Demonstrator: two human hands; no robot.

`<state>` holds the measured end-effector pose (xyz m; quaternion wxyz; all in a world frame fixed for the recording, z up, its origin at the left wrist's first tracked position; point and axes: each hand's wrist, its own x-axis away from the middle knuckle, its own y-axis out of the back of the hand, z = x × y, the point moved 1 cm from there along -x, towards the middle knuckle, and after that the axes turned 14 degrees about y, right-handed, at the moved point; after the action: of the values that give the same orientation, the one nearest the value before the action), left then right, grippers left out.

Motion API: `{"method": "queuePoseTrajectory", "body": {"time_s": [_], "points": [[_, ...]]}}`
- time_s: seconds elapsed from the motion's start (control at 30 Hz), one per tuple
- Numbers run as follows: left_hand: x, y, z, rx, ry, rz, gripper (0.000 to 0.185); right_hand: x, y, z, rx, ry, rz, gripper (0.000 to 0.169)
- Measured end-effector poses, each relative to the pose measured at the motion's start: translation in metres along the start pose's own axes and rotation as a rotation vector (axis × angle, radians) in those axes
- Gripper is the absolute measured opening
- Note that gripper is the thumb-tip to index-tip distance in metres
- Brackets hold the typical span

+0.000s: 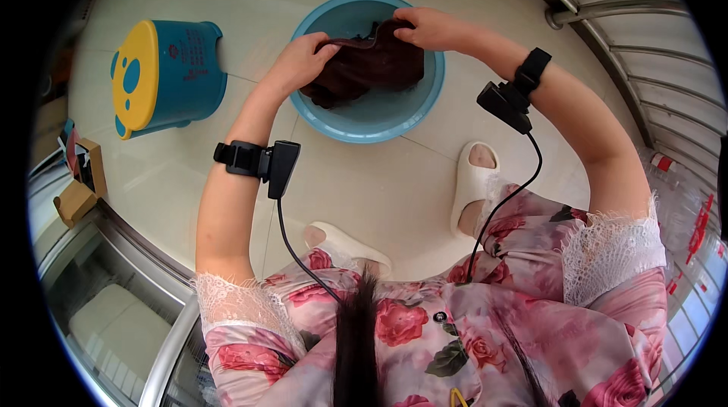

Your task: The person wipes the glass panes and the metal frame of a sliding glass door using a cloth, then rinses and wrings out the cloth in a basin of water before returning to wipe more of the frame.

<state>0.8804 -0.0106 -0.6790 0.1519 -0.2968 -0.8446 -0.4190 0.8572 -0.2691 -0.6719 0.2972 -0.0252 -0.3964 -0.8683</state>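
Note:
A dark brown wet cloth (378,63) is stretched between my two hands over a round blue plastic basin (364,134) on the floor. Its lower part hangs into the water in the basin. My left hand (304,60) pinches the cloth's upper edge near the basin's left rim. At the top right of the basin, my right hand (429,29) grips the other end of that edge, with thumb and fingers closed on it. What garment or cloth it is, I cannot tell.
A blue and yellow plastic stool (185,74) lies on its side on the tiled floor to the left. An open cardboard box (77,202) is at the far left. Metal railings (642,8) and clear plastic bottles (674,185) line the right side. My slippered feet are below the basin.

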Motion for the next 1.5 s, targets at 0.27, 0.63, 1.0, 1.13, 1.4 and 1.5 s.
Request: {"method": "queuePoseTrajectory", "body": {"time_s": [0.27, 0.63, 1.0, 1.13, 1.4, 1.5], "points": [[-0.034, -0.138, 0.039, -0.697, 0.044, -0.134, 0.031, -0.037, -0.128, -0.03, 0.707, 0.104, 0.363, 0.028], [-0.012, -0.022, 0.001, 0.129, -0.069, 0.211, 0.028, -0.03, -0.043, -0.02, -0.399, 0.291, -0.098, 0.039], [0.042, 0.033, -0.022, 0.014, -0.243, 0.016, 0.032, 0.012, 0.033, 0.076, -0.625, 0.423, 0.063, 0.029], [0.01, -0.011, 0.039, -0.139, -0.084, -0.013, 0.028, 0.002, 0.014, 0.049, -0.482, 0.295, 0.064, 0.026], [0.028, 0.033, -0.014, 0.449, 0.065, 0.069, 0.033, 0.014, 0.006, 0.054, -0.256, 0.376, -0.099, 0.02], [0.049, 0.043, -0.043, 0.48, -0.128, 0.092, 0.037, 0.016, 0.021, 0.082, -0.23, 0.523, -0.187, 0.023]]}}
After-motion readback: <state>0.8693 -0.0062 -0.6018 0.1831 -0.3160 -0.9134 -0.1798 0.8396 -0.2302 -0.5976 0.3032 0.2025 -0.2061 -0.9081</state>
